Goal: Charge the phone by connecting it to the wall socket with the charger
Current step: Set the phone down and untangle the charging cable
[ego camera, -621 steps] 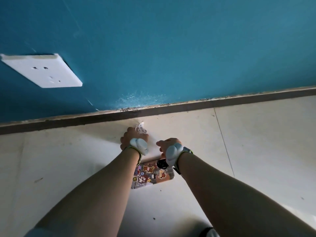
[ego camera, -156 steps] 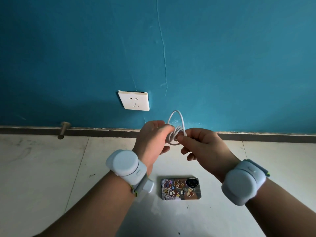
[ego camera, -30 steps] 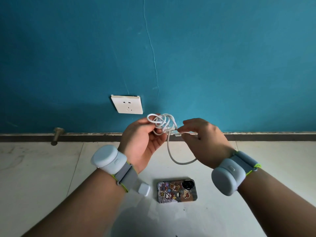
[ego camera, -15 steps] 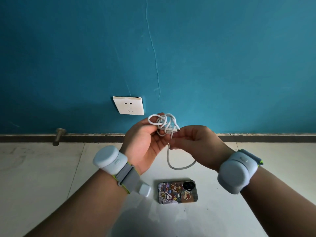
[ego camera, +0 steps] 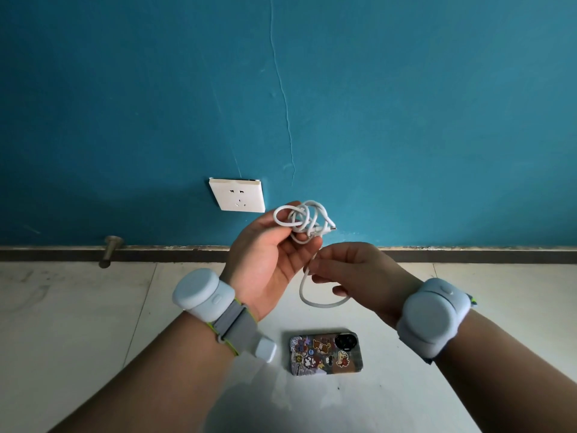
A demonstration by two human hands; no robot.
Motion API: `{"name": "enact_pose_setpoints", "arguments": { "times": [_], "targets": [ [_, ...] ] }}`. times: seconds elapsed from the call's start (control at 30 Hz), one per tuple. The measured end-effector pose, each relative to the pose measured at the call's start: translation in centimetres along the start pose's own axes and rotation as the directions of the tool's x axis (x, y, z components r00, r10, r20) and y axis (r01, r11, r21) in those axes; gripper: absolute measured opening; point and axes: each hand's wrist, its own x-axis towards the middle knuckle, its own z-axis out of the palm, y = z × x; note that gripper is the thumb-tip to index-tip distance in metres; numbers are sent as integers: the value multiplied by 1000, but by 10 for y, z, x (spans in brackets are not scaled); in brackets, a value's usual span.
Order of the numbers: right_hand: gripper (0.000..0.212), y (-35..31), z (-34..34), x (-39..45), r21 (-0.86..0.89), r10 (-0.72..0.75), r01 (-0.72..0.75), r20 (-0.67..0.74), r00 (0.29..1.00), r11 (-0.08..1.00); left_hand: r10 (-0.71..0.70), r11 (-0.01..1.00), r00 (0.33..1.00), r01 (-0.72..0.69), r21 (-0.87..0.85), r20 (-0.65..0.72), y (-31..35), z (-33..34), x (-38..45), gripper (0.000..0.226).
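Note:
A tangled white charger cable (ego camera: 300,219) sits bunched at the fingertips of my left hand (ego camera: 268,260), palm up; its small metal plug pokes out to the right. My right hand (ego camera: 354,271) pinches a strand just below the bundle, and a loop of cable hangs beneath it. The phone (ego camera: 324,355), in a sticker-covered case, lies back-up on the floor below both hands. The white wall socket (ego camera: 237,199) is on the blue wall, up and left of the cable, with nothing plugged in. A white block (ego camera: 265,350) under my left wrist may be the charger adapter.
A metal door stopper (ego camera: 108,249) sticks out of the dark skirting board at the left. Pale floor tiles (ego camera: 78,323) stretch across the foreground. Both wrists wear grey sensor bands.
My right hand has slid down from the bundle to a strand below it. The cable's plug end now sticks out free at the right. The phone has not moved.

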Motion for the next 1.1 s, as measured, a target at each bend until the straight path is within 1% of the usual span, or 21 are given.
{"name": "enact_pose_setpoints", "arguments": {
  "times": [0.1,0.2,0.27,0.3,0.4,0.47,0.53,0.6,0.63,0.7,0.77,0.83,0.9,0.97,1.03,1.1],
  "targets": [
    [15,0,-4,1,-113,-63,52,-94,994,992,43,985,999,-39,166,-22,-1,0,-1,32],
    [22,-1,-7,-3,-323,-199,126,-204,959,938,71,953,996,-53,297,-51,-4,0,-2,26],
    [21,-3,-8,-7,-456,-316,191,-215,924,869,102,913,993,-70,402,-59,-7,0,-2,23],
    [20,-3,-8,-8,-495,-347,209,-206,915,843,117,894,991,-77,441,-65,-9,0,-3,22],
    [24,-2,-8,-9,-542,-325,196,-153,933,817,161,849,983,-91,521,-92,-12,-1,-2,22],
    [24,-2,-8,-9,-517,-299,189,-138,944,835,197,807,975,-103,582,-99,-11,-4,-1,24],
    [20,-2,-9,-7,-445,-277,174,-179,944,879,202,762,977,-113,637,-68,-11,-6,-1,23],
    [11,-3,-9,-4,-341,-248,159,-237,939,927,187,735,981,-109,670,-46,-13,-6,-2,21],
    [6,-3,-10,-2,-276,-235,164,-249,939,947,175,731,983,-98,675,-47,-13,-7,-3,19],
    [12,-5,-9,-2,-169,-224,187,-239,945,968,142,745,988,-68,664,-59,-15,-7,-3,14],
    [12,-6,-9,-3,-116,-222,200,-230,948,973,119,747,990,-43,663,-70,-16,-8,-1,10],
    [11,-7,-9,-3,-94,-214,198,-220,952,976,123,727,990,-39,686,-74,-17,-9,0,8],
    [11,-8,-10,-4,-83,-197,183,-213,957,980,166,691,983,-55,720,-84,-17,-9,2,12],
    [14,-9,-11,-4,-97,-174,157,-201,964,983,258,598,963,-98,796,-76,-16,-11,3,26],
    [15,-8,-12,-4,-119,-165,143,-198,966,982,333,503,942,-147,852,-34,-12,-12,3,38],
    [15,-7,-13,-4,-164,-156,123,-210,965,979,361,458,933,-179,871,1,-9,-12,2,42]
  ]
}}
